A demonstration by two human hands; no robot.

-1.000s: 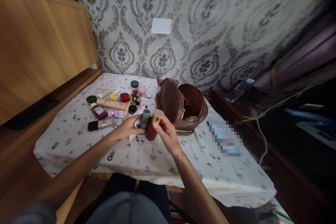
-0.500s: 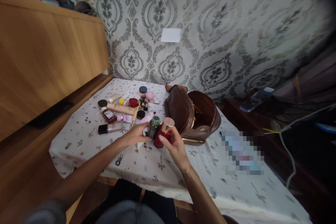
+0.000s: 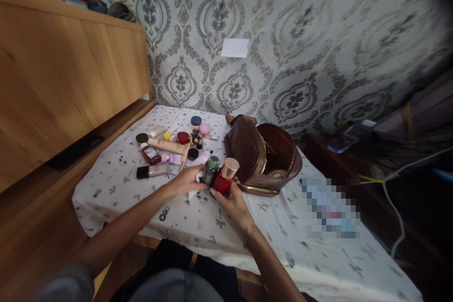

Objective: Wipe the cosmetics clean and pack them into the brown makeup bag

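Two bottles just beside each other: a red bottle (image 3: pixel 222 183) with a rose-gold cap (image 3: pixel 231 168), and on its left a dark bottle (image 3: pixel 211 174) with a green cap. Stand nearly upright along their long axes, caps uppermost, and lean a little to the right; contact between them, hard to tell; resting on the cloth-covered desk (image 3: pixel 106 184) or held just above it, also impossible to tell. Around the lower part of the red bottle, the right hand (image 3: pixel 236 205), gripping with thumb and fingers, cap left free. Around the dark bottle from the left, the left hand (image 3: pixel 187 181), gripping too, with a small white piece (image 3: pixel 199 177) at the fingers, too small to name. Just beyond and to the right, a brown bag (image 3: pixel 246 148), unzipped, dark interior showing; nearer to it, the right hand. Beyond the left hand, spread loosely, many cosmetics, among them a beige tube (image 3: pixel 168 145) and a black-capped bottle (image 3: pixel 155 171), both lying flat. Farther right, well apart from both hands, a blurred-out flat object (image 3: pixel 329 210).
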